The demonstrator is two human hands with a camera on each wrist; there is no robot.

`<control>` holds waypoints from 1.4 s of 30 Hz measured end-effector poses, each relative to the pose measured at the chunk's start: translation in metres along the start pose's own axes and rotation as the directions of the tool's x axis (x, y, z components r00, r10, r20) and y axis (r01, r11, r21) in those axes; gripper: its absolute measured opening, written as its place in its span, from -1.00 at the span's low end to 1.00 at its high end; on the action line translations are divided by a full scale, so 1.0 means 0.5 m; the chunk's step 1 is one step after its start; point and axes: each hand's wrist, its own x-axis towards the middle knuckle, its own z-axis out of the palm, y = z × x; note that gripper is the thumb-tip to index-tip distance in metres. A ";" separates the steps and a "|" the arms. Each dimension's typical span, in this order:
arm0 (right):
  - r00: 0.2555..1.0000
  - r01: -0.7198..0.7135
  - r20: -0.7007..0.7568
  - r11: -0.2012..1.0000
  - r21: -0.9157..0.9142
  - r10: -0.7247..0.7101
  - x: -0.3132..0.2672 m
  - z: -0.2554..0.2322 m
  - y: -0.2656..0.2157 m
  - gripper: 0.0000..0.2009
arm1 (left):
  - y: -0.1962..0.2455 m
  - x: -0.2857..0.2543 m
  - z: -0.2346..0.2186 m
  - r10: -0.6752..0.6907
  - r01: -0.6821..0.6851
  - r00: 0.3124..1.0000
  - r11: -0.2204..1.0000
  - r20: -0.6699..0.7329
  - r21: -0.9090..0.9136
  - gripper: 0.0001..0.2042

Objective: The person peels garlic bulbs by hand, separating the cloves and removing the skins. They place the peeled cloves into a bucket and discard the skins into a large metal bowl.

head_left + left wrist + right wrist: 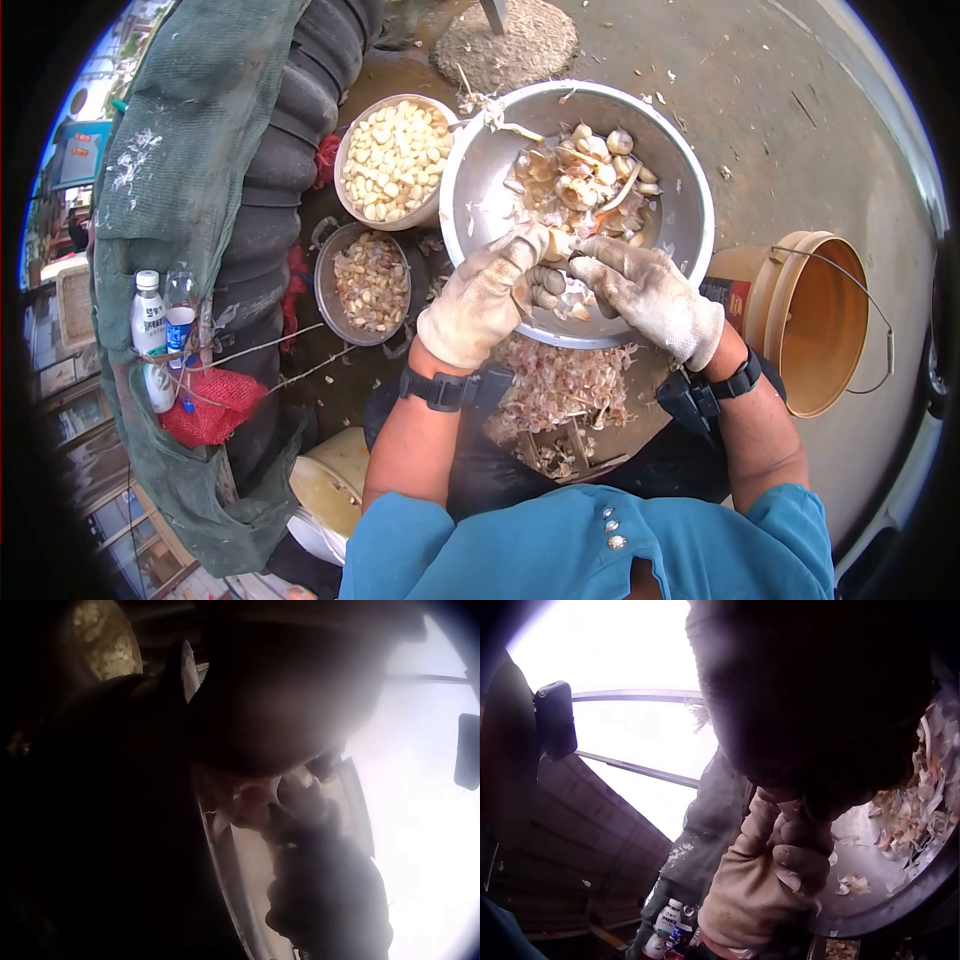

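Both hands wear soiled pale work gloves and meet over the near rim of a wide metal basin (692, 215). My left hand (480, 300) pinches a garlic clove (558, 243) between thumb and fingers. The curled fingers of my right hand (655, 298) close in on the same clove from the other side; a small dark spot shows at their tips, and I cannot tell what it is. Unpeeled garlic (590, 180) and loose skins lie inside the basin. The left wrist view is mostly dark, with the fingers in shadow.
Left of the basin stand a tub of peeled cloves (395, 160) and a smaller pot of cloves (372, 280). A heap of garlic skins (570, 385) lies below the basin. At right, a yellow bucket (820, 320) tips sideways. Bottles (148, 320) hang beside a black ribbed pipe (265, 200).
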 end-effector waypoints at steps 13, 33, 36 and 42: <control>0.950 0.309 0.152 0.901 -0.304 -0.274 0.016 0.028 0.068 -0.59 | -0.015 0.006 -0.017 0.089 -0.089 0.996 0.996 0.000 -0.008 -0.70; 0.995 0.096 0.023 0.988 -0.123 -0.094 0.005 0.000 0.015 -0.50 | -0.021 0.008 -0.023 0.165 -0.176 0.982 0.975 0.088 0.137 -0.81; 0.999 0.037 0.040 0.993 -0.112 -0.033 0.003 0.001 0.020 -0.54 | -0.038 0.012 -0.030 0.174 -0.160 0.977 0.980 0.121 -0.117 -0.83; 0.999 0.014 0.037 0.983 -0.185 -0.007 0.007 0.000 0.021 -0.55 | -0.028 0.005 -0.024 0.198 -0.212 0.977 0.948 0.080 0.238 -0.73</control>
